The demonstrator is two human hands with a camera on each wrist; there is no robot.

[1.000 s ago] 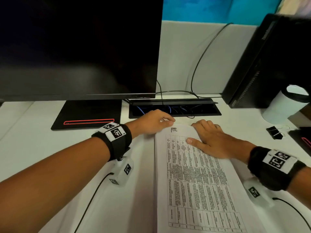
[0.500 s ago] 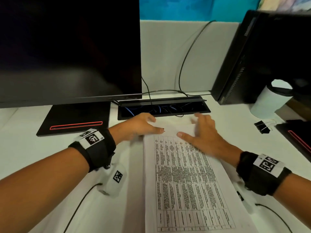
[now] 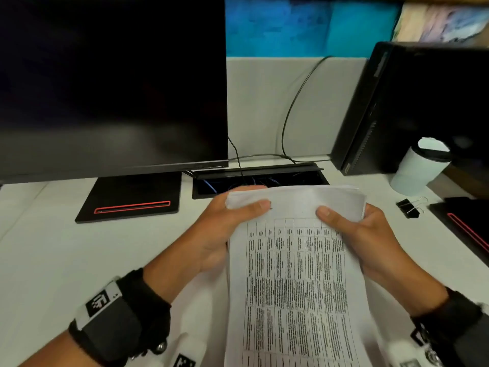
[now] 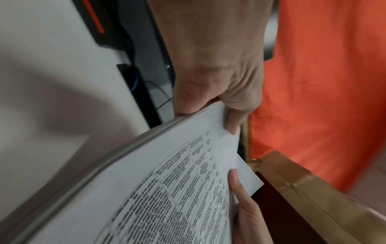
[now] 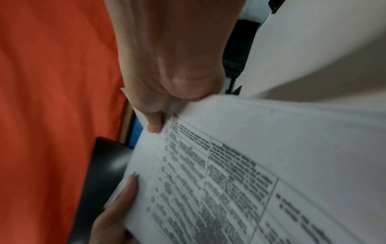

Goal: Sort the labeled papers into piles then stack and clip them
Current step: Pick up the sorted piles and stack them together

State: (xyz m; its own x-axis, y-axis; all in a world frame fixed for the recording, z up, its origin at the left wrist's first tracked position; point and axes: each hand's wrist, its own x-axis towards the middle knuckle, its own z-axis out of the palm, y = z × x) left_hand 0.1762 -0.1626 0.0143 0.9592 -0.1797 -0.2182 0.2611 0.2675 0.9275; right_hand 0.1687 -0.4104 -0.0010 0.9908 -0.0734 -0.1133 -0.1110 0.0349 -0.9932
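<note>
A white counter (image 3: 53,247) runs under everything, backed at 12 o'clock by a pale grey partition (image 3: 264,102) with a blue panel above it. A large dark monitor (image 3: 111,83) fills the 10 to 11 o'clock part of the head view, its flat black base (image 3: 132,200) with a red stripe resting on the counter below. Just right of the base, an open cable tray (image 3: 259,178) is sunk into the counter, and black cables (image 3: 293,112) rise from it along the partition. At 2 o'clock stands a black computer case (image 3: 423,107), tilted, with a white lidded cup (image 3: 419,168) in front of it. A black binder clip (image 3: 408,207) lies on the counter at 3 o'clock, near the cup and well apart from the hands.

The stack of papers (image 3: 296,274), printed with a dense table, is lifted off the counter at the centre, its top edge bowed back toward the cable tray. The left hand (image 3: 225,229) pinches the stack's upper left corner, thumb on the printed face and fingers curled behind. The right hand (image 3: 362,239) grips the upper right corner the same way. Both wrists wear black bands with square markers. In the wrist views an orange cloth (image 4: 323,82) shows behind the hands, blurred.
</note>
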